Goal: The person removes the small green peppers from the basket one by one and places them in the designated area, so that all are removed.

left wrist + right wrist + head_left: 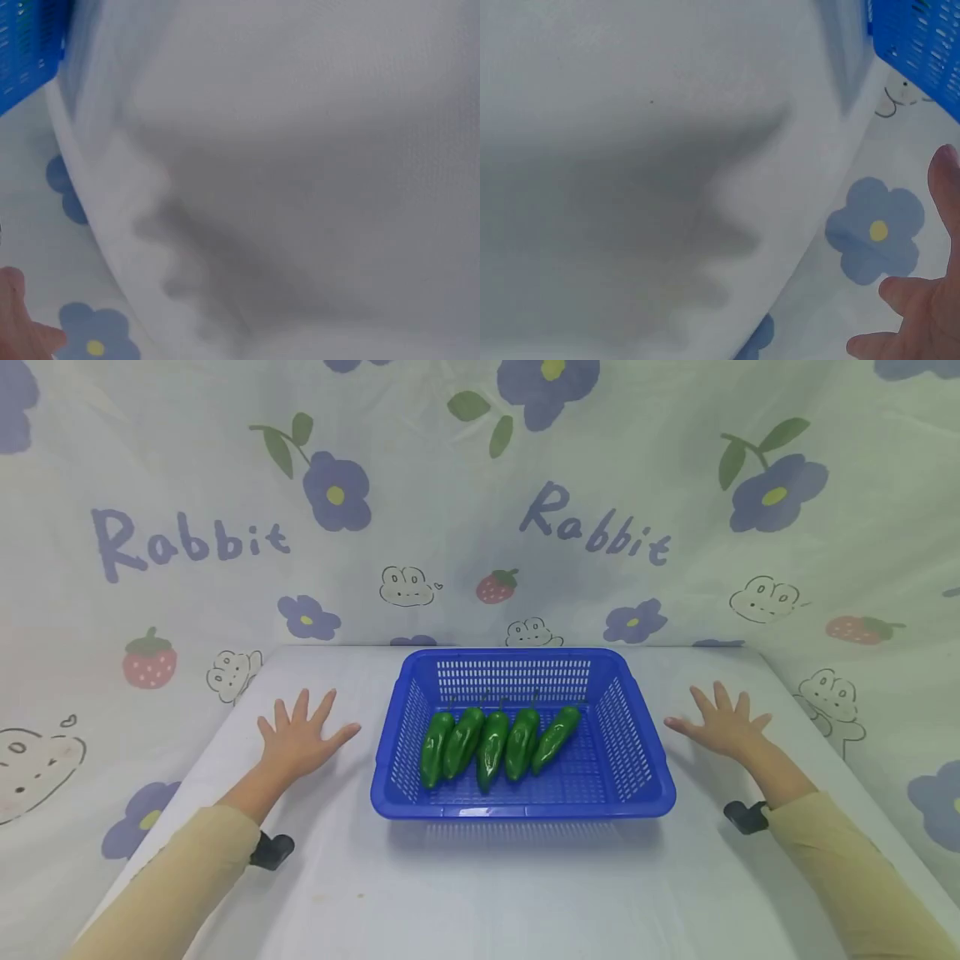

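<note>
Several glossy green peppers (492, 750) lie side by side in a blue plastic basket (525, 811), stems pointing toward the far wall. My left hand (297, 742), fingers spread, is held to the left of the basket, apart from it. On the other side my right hand (722, 727) is spread the same way, its thumb pointing toward the basket's right wall. Neither hand holds anything. In the left wrist view only a few fingers (26, 322) show at the lower left corner; the right wrist view has part of the right hand (930, 319) at its edge.
The basket stands on a table with a white cover (480, 902). Behind and beside the table hangs a cloth (450, 510) printed with flowers, strawberries and rabbits. A dark wrist device (272, 852) sits under the left cuff, another dark device (746, 817) under the right.
</note>
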Tool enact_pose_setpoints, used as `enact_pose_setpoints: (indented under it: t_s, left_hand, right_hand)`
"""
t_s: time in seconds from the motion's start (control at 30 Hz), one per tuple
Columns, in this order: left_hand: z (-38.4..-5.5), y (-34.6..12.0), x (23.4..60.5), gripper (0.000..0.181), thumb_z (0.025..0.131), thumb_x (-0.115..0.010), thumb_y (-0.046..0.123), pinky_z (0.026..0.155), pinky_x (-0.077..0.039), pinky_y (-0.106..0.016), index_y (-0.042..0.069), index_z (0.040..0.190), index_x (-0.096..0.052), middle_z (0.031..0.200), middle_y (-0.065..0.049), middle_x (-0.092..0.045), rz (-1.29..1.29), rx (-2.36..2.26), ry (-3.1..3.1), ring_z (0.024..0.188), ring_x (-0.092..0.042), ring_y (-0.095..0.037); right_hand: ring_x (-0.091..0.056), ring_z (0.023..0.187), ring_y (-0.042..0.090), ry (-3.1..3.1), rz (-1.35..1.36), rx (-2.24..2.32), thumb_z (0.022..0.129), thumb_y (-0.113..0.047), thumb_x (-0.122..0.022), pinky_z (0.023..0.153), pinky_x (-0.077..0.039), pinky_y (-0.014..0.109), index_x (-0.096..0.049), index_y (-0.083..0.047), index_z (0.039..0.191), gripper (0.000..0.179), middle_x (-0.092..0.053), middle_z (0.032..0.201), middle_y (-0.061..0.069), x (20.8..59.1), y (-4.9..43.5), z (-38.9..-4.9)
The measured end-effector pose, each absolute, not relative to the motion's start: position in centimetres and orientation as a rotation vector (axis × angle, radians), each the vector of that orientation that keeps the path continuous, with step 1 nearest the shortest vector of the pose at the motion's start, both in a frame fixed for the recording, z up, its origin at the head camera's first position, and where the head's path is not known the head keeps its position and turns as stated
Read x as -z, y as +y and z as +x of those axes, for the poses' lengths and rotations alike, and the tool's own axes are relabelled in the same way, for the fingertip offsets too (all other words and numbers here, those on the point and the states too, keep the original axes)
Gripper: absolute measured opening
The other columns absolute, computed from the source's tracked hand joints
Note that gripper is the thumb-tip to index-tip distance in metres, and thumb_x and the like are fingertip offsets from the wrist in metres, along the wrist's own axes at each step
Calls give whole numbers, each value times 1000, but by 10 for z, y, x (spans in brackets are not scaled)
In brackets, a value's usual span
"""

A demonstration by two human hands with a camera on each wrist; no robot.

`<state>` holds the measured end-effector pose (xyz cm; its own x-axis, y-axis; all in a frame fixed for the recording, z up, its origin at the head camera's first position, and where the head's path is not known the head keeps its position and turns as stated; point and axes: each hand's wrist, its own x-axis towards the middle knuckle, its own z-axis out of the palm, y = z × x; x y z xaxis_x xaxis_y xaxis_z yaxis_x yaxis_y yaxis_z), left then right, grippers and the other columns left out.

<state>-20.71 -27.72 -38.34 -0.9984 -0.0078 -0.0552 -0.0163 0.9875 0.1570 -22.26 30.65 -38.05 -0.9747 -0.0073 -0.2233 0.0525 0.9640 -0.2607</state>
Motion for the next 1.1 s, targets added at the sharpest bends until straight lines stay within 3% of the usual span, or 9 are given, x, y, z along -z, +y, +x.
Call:
enact_pose_setpoints:
  t_s: [0.17, 0.3, 0.43, 0.53, 0.73, 0.9, 1.1]
  left_hand:
    - [-208, -276, 381, 92, 82, -28, 73, 94, 3, -73, 7, 146, -13, 144, -36, -6, -1, -283, 3090, 126, 2, -62]
    - [-208, -269, 374, 88, 86, -29, 68, 96, -3, -72, 7, 146, -12, 144, -35, -10, 68, -416, 3089, 126, -5, -60]
    - [-210, -261, 368, 79, 92, -33, 57, 101, -10, -65, 5, 146, -7, 148, -29, -10, 213, -703, 3005, 132, -9, -51]
    - [-212, -252, 365, 76, 94, -34, 50, 102, -14, -63, 7, 147, 0, 149, -26, -8, 289, -919, 2868, 134, -10, -46]
    - [-217, -238, 365, 73, 96, -37, 43, 99, -22, -63, 17, 147, 8, 149, -27, -8, 342, -1239, 2627, 131, -15, -51]
    - [-226, -231, 374, 80, 93, -47, 39, 97, -32, -56, 21, 147, 9, 151, -23, -8, 331, -1425, 2491, 132, -22, -45]
    - [-236, -223, 384, 83, 90, -54, 36, 97, -32, -56, 23, 147, 4, 150, -22, -12, 293, -1519, 2454, 131, -26, -44]
  right_hand:
    - [5, 122, 65, 2952, 3, 397, 83, -70, -36, 87, 2, 78, -12, 1, 142, 96, 2, 142, 38, 376, 304, -223]
    - [-8, 123, 62, 3056, -54, 452, 85, -65, -39, 91, -9, 75, -17, 4, 141, 91, -7, 141, 39, 371, 299, -224]
    - [-17, 122, 60, 3129, -136, 556, 89, -56, -43, 93, -17, 71, -19, 7, 140, 85, -12, 140, 40, 363, 296, -225]
    - [-15, 124, 58, 3094, -158, 663, 90, -52, -44, 96, -17, 69, -16, 7, 141, 84, -11, 141, 40, 352, 290, -224]
    - [-11, 130, 52, 3021, -195, 770, 90, -50, -45, 100, -14, 65, -11, 4, 143, 83, -9, 144, 35, 327, 274, -220]
    - [-11, 132, 48, 3009, -262, 803, 91, -48, -46, 103, -14, 62, -11, 3, 144, 82, -12, 146, 32, 313, 264, -220]
    - [-13, 133, 47, 2998, -326, 809, 91, -46, -47, 104, -16, 60, -13, 3, 143, 79, -15, 146, 30, 301, 250, -217]
